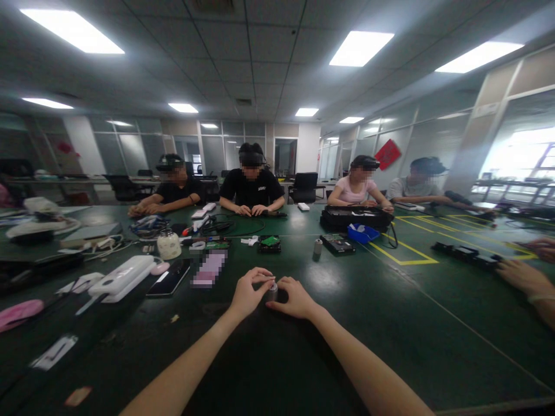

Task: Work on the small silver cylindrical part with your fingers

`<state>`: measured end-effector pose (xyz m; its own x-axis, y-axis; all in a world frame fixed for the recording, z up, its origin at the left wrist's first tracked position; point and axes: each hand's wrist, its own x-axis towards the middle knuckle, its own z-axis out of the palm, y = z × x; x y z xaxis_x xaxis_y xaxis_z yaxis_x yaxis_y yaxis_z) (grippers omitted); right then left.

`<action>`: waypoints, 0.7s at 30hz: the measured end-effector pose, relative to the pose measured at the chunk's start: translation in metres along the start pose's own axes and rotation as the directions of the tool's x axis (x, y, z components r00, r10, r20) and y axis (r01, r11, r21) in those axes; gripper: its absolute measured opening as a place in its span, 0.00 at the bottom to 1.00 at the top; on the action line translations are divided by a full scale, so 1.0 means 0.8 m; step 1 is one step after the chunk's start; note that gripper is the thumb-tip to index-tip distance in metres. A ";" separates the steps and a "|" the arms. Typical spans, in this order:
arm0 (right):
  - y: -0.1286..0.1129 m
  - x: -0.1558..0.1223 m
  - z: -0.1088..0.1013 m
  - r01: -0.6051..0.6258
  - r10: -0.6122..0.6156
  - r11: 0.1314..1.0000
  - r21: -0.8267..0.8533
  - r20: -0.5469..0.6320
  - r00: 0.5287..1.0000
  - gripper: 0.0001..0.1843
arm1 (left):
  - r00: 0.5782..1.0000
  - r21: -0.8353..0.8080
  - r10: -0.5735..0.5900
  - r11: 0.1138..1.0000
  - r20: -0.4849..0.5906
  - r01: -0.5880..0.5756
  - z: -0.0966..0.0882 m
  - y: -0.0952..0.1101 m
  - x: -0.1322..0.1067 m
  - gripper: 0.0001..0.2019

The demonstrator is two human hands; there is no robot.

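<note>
Above the green tabletop (277, 370), a small metal cylinder (273, 294) stands upright between the hands. The left hand (250, 293) pinches its top with thumb and fingertips; the right hand (296, 297) curls thumb and fingers around its side. A black smartphone (170, 278) lies left of them. Beyond the right hand stands a similar cylinder (318, 247), then a blue tray (363, 233); farther ahead sits a co-worker in black (251, 188).

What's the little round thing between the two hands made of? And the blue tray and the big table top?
The small cylinder looks like dull metal: it's plain grey, though partly hidden. The blue tray is probably smooth plastic, judging by its bright, even colour. The table top has a green, slightly shiny surface with pale reflections, maybe rubber or paint.
</note>
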<state>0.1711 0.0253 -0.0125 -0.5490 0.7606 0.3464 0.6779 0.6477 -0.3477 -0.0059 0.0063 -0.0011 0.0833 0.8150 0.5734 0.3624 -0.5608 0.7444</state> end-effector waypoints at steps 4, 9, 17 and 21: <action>0.002 0.001 0.002 0.003 -0.003 1.000 -0.003 0.001 1.000 0.24 | 0.999 -0.021 -0.013 1.000 0.050 0.014 0.000 0.002 -0.001 0.04; -0.001 0.000 -0.001 -0.013 0.013 1.000 0.004 0.011 1.000 0.23 | 0.999 0.012 -0.013 1.000 0.047 0.012 -0.003 0.009 -0.003 0.11; -0.002 -0.001 -0.001 -0.014 0.014 1.000 0.012 0.013 1.000 0.22 | 1.000 0.201 -0.012 0.980 0.029 0.006 -0.003 0.013 -0.004 0.10; -0.004 -0.001 -0.003 -0.013 0.012 1.000 0.021 0.019 1.000 0.23 | 0.998 0.093 -0.018 0.996 0.060 0.012 0.000 0.009 -0.003 0.06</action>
<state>0.1706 0.0227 -0.0097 -0.5499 0.7693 0.3252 0.6743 0.6387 -0.3707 -0.0033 0.0001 0.0028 0.1328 0.8321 0.5385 0.4477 -0.5351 0.7164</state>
